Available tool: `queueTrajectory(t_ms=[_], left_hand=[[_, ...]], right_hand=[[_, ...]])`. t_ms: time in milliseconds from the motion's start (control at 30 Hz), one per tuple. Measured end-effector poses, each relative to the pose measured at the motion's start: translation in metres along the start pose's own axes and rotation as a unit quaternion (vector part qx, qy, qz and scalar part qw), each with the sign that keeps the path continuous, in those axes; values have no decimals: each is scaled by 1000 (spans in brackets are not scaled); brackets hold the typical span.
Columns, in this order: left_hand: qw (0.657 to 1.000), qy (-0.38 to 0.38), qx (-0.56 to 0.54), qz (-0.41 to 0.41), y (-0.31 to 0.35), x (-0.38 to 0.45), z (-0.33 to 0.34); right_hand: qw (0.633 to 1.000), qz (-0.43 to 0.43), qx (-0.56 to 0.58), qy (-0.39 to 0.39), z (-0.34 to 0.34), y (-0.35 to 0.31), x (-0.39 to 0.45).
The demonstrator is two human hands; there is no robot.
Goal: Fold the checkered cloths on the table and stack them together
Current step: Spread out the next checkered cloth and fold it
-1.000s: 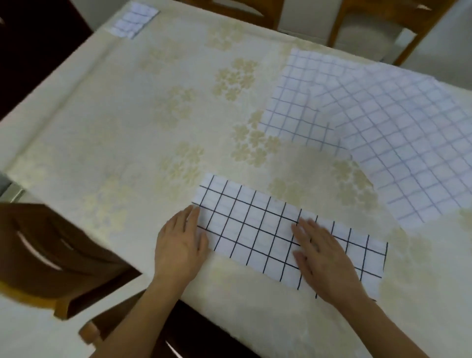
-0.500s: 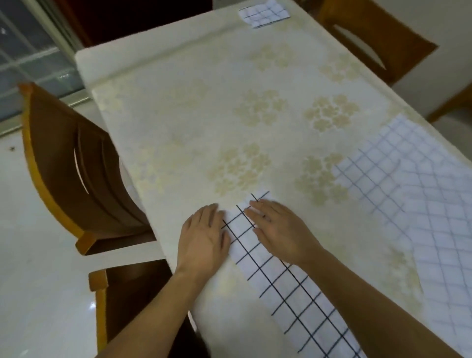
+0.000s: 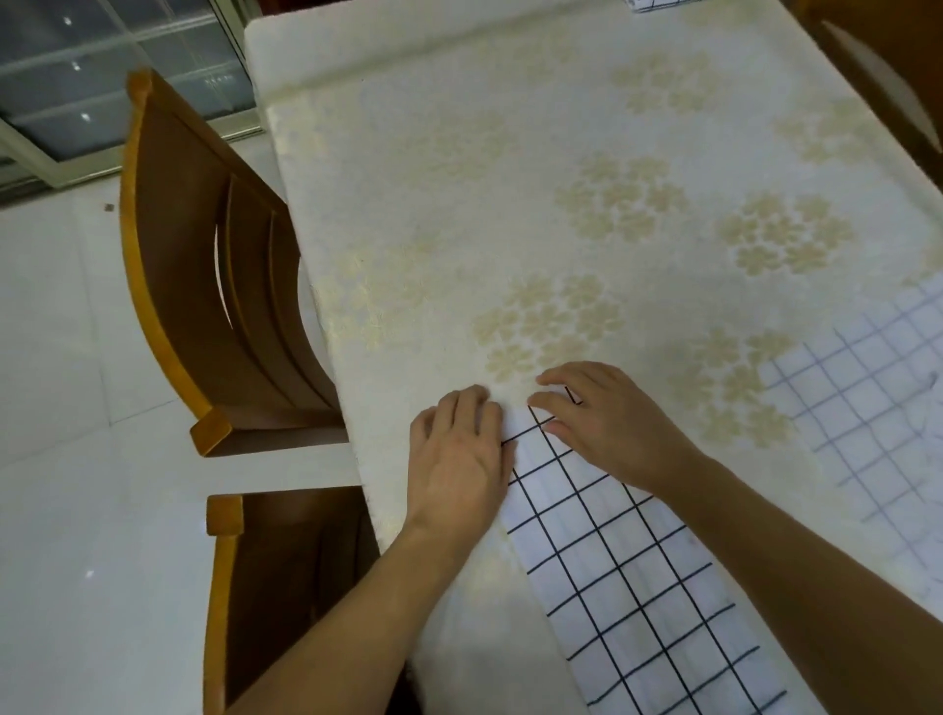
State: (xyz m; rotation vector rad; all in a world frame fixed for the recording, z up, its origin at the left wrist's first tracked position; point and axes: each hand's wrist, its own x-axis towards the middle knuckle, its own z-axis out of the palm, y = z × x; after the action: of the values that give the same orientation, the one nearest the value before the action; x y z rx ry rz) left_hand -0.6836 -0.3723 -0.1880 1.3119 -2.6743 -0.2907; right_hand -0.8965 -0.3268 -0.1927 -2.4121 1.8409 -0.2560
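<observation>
A long folded strip of white cloth with a black grid (image 3: pixel 627 576) lies along the near table edge. My left hand (image 3: pixel 459 459) rests flat on the strip's left end, fingers together. My right hand (image 3: pixel 602 418) lies on the same end's far corner, fingers bent over the edge; whether it pinches the cloth is unclear. A second, unfolded checkered cloth (image 3: pixel 877 403) with thinner lines lies at the right. A small folded checkered cloth (image 3: pixel 658 4) shows at the table's far edge.
The table (image 3: pixel 510 204) carries a cream tablecloth with gold flower prints. Two wooden chairs (image 3: pixel 204 286) stand by its left side above a white tiled floor. Another chair (image 3: pixel 888 92) is at the far right.
My right hand slid left along the strip from its middle to its left end, beside my left hand. The view swung left, so the unfolded cloth now sits at the right edge.
</observation>
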Motion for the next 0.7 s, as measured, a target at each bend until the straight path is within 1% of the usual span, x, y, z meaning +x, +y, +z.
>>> queueTrajectory(t_ms=[167, 333, 433, 500, 600, 700], left_hand=[[1000, -3, -2, -17, 4, 3, 4], [1000, -6, -22, 2, 6, 4, 3], [999, -12, -46, -3, 4, 5, 0], [998, -13, -56, -2, 2, 7, -3], [998, -4, -64, 23, -1, 12, -6], [997, -2, -59, 57, -6, 18, -8]], right_hand=[[995, 39, 62, -68, -10, 3, 15], [991, 7, 53, -123, -16, 8, 34], [991, -4, 72, -116, -15, 9, 36], [989, -2, 108, -97, -15, 8, 36], [986, -1, 142, -84, -16, 8, 36], [985, -6, 142, -101, -16, 11, 39]])
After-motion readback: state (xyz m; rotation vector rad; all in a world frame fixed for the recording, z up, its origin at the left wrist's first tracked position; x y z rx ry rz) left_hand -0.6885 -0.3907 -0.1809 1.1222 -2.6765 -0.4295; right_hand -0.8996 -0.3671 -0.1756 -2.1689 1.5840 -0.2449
